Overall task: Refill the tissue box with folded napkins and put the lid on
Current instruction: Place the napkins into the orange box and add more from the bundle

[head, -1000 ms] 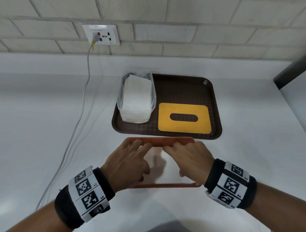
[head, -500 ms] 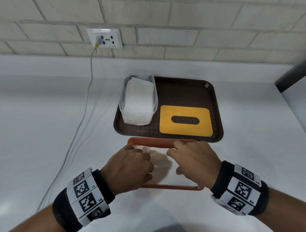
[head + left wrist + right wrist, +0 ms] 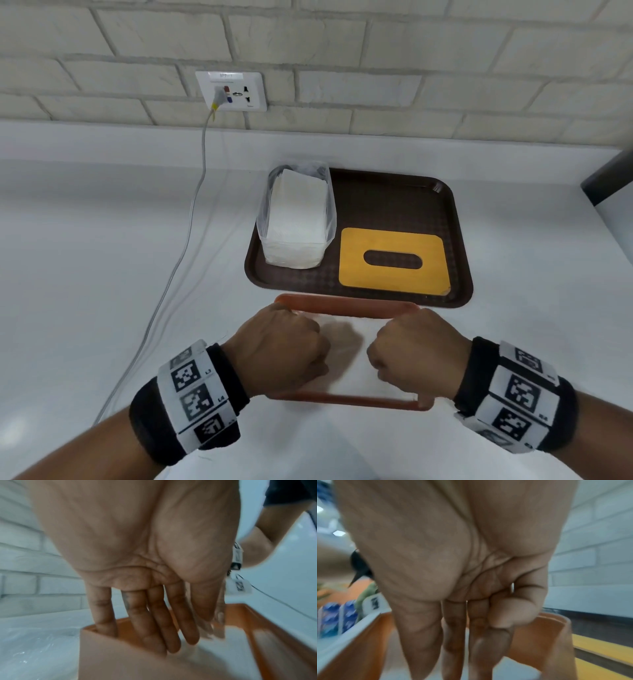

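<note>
We see the orange tissue box (image 3: 346,303) standing open on the white surface (image 3: 102,274), just in front of the brown tray (image 3: 459,240), with white napkins (image 3: 346,363) already lying inside it. Both hands reach down into the box. The left hand (image 3: 277,349) sits at the box's left end; from the left wrist view its fingers (image 3: 154,628) are straight and close together, pointing down along the inner wall onto the napkins, so that grip is flat and pinches nothing. The right hand (image 3: 416,353) is at the right end; from the right wrist view its fingers (image 3: 453,635) also point down into the box, the little finger curled in, and we cannot tell whether that grip holds anything. On the tray, the yellow lid (image 3: 394,260) with its oval slot lies flat at the front right, and a clear bag of folded napkins (image 3: 296,219) stands at the left, just beside the lid. A grey cable (image 3: 191,219) runs from the wall socket (image 3: 231,90) down across the surface.
</note>
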Action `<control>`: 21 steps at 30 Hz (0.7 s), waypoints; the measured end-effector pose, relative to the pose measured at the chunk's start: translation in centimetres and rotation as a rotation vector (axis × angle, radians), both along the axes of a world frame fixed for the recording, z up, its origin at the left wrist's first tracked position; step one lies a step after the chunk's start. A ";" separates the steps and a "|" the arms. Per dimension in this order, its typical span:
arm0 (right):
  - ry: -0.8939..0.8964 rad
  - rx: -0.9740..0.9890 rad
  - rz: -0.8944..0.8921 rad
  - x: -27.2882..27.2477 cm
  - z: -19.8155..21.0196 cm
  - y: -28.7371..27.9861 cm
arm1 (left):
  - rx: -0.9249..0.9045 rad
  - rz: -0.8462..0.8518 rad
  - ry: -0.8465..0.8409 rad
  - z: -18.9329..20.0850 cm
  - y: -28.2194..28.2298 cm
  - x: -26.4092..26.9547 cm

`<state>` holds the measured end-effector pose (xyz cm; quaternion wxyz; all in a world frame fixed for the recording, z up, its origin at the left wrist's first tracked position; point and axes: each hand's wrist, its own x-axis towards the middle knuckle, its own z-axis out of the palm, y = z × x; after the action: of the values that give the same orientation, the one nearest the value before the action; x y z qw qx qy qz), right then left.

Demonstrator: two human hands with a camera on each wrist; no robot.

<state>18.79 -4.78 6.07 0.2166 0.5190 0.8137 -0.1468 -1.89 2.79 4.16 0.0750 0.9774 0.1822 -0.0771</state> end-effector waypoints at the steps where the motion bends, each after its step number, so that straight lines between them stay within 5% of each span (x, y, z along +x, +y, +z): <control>1: 0.057 0.003 -0.041 0.0 1.0 0.6 | -0.024 0.023 -0.073 0.7 0.5 -0.1; 14: 0.630 0.100 -0.399 2.8 6.7 10.4 | -0.432 0.587 -0.559 5.7 10.1 -0.6; 21: 0.836 0.045 -0.578 2.5 3.8 14.1 | -0.394 0.828 -0.392 3.0 14.5 1.6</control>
<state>21.34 9.37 9.89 -0.1880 0.6245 0.6568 -0.3785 -0.34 17.31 7.16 0.3155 0.7862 0.5195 0.1115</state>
